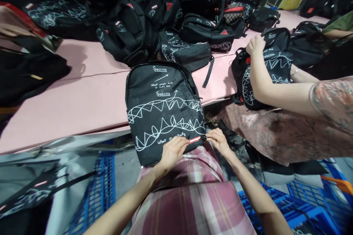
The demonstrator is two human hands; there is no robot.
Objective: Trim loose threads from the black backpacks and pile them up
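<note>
A black backpack [165,114] with white lettering and looping scribbles leans against the pink table edge, its lower end on my lap. Near its bottom right corner is a small red-and-white label [195,139]. My left hand [175,149] is closed, pinching the backpack fabric at the label's left end. On the other side, my right hand [219,141] is closed in a pinch at the backpack's corner. Something small and dark shows at its fingertips, too small to name.
Several black backpacks [129,31] are piled across the pink table [74,91]. At the right, a co-worker's hand [255,46] rests on another scribbled backpack [271,62]. Blue plastic crates [298,205] stand by my legs. At the far left is another person's hand [16,31].
</note>
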